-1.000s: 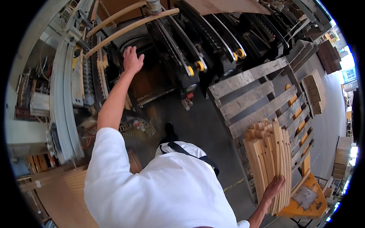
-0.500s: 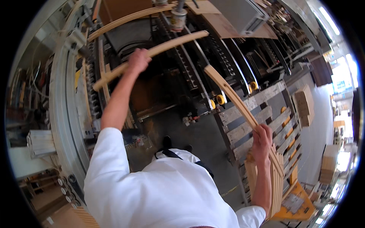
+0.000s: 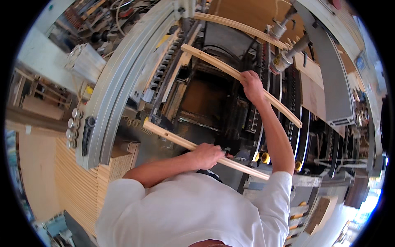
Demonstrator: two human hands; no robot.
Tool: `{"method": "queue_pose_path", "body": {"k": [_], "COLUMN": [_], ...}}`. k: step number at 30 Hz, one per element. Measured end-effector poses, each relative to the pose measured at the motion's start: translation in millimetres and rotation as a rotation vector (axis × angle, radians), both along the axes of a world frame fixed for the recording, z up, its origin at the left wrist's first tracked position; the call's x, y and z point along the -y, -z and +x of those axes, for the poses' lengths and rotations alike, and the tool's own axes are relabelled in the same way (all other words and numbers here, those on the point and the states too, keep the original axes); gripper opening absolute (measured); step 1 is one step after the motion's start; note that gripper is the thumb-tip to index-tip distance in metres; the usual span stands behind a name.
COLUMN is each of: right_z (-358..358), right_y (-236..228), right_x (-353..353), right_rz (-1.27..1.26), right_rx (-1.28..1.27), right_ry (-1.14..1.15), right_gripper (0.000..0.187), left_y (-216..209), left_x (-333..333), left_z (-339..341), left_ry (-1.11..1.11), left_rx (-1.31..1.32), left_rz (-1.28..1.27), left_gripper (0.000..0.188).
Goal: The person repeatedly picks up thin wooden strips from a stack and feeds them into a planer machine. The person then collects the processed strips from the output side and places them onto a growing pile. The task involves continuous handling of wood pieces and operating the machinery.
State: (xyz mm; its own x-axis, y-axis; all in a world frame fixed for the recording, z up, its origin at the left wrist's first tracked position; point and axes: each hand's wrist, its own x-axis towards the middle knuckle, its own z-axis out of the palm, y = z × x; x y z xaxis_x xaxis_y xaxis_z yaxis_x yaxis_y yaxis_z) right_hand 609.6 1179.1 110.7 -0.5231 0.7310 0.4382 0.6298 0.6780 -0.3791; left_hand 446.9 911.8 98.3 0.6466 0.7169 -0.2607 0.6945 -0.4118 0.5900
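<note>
Fingers (image 3: 248, 78) around two wooden strips (image 3: 214, 63)

I look through the left of two wide fisheye cameras worn side by side on my head, facing steeply down over my white short-sleeved fabric shirt (image 3: 193, 210), nearest and filling the lower middle. My bare left hand (image 3: 207, 156) and bare right hand (image 3: 252, 85) sit nearer the centre, farther off. The long silver metal beam (image 3: 123, 82) on the left bows along the round rim.
</note>
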Motion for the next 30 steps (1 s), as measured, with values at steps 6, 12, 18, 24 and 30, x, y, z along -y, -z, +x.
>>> {"method": "queue_pose_path", "body": {"k": [6, 12, 18, 24, 30], "right_z": [-45.4, -42.0, -63.1, -67.2, -70.2], "right_y": [44.8, 54.8, 53.9, 54.3, 49.0], "right_x": [-89.2, -142.9, -150.1, -146.2, -144.8], "right_rz": [0.160, 0.264, 0.243, 0.271, 0.262], "right_rx": [0.134, 0.222, 0.298, 0.248, 0.297], "right_ry": [0.047, 0.214, 0.201, 0.167, 0.206], "right_gripper": [0.012, 0.010, 0.008, 0.008, 0.010], "left_y": [3.3, -25.4, -36.4, -34.0, -56.0], "left_x": [37.7, 102.7, 162.1, 215.0, 271.6], "left_z": [-31.6, -76.8, -107.4, -123.0, -132.7], "left_ry": [-0.289, -0.596, -0.854, -1.179, -1.435], "left_rx": [-0.138, -0.154, -0.149, -0.140, -0.098], "left_rz": [-0.094, -0.207, -0.247, -0.192, -0.315], "left_gripper": [0.020, 0.032, 0.034, 0.039, 0.037]}}
